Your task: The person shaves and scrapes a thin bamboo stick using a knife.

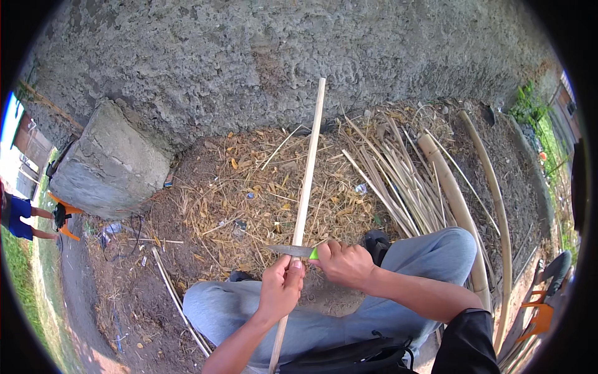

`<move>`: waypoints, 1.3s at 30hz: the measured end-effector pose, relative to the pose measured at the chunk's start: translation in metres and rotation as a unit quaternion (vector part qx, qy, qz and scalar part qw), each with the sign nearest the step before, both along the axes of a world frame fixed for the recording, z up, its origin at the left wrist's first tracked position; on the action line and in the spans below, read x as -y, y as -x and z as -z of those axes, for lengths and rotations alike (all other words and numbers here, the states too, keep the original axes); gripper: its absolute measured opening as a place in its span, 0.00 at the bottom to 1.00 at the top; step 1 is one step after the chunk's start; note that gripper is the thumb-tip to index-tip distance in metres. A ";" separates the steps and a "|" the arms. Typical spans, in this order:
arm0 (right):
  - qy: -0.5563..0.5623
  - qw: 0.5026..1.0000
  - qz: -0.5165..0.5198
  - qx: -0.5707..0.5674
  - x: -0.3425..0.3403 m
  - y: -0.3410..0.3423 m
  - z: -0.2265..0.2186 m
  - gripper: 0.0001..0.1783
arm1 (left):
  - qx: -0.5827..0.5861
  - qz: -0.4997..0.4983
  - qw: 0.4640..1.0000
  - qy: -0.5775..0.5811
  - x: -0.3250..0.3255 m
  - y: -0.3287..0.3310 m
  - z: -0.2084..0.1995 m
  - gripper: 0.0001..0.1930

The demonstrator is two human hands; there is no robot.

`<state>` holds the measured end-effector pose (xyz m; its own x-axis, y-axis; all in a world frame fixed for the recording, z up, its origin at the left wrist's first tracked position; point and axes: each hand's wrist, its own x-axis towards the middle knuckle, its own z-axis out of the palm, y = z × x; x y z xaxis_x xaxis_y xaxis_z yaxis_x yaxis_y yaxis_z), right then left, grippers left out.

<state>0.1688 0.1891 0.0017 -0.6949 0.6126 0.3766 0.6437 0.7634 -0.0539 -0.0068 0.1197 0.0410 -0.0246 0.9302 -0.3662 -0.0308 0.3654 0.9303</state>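
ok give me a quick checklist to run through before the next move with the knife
1. Pale strip held: ok, the left hand grips it just below the knife.
2. Knife in hand: ok, the right hand holds its green handle.
3. Left thumb well away from the blade: not ok, it looks very close.
4. Which way the cutting edge faces: cannot tell.
5. Strip's upper end apart from the pile of thin sticks: ok, the pile lies to its right.

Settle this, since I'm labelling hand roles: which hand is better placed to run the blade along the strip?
The right hand, probably: it grips the green knife handle, blade across the pale strip; the left hand holds that strip.
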 end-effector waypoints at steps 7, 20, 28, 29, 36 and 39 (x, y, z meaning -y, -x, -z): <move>-0.018 1.000 0.019 0.007 -0.002 0.006 0.006 0.20 | -0.050 -0.015 0.998 -0.041 -0.001 -0.003 0.005 0.09; -0.046 0.999 0.021 0.013 -0.005 0.005 0.006 0.20 | -0.113 -0.004 0.990 -0.079 0.002 -0.003 0.007 0.09; -0.078 0.996 0.035 0.011 0.001 0.001 0.012 0.18 | -0.100 0.007 0.993 -0.063 0.006 -0.005 0.012 0.07; -0.078 0.996 0.037 0.015 0.002 0.000 0.014 0.19 | -0.088 0.005 0.994 -0.061 0.006 -0.007 0.013 0.07; -0.079 0.996 0.036 0.028 0.000 -0.007 0.022 0.20 | -0.082 -0.004 0.996 -0.033 0.005 -0.011 0.013 0.07; -0.042 0.993 0.104 0.036 -0.021 -0.010 0.018 0.19 | -0.090 0.015 0.995 -0.033 0.011 -0.014 0.019 0.07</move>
<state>0.1792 0.2097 -0.0166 -0.5840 0.7138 0.3864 0.7877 0.6134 0.0574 0.0070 0.1090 0.0221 -0.0569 0.9534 -0.2964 0.1485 0.3017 0.9418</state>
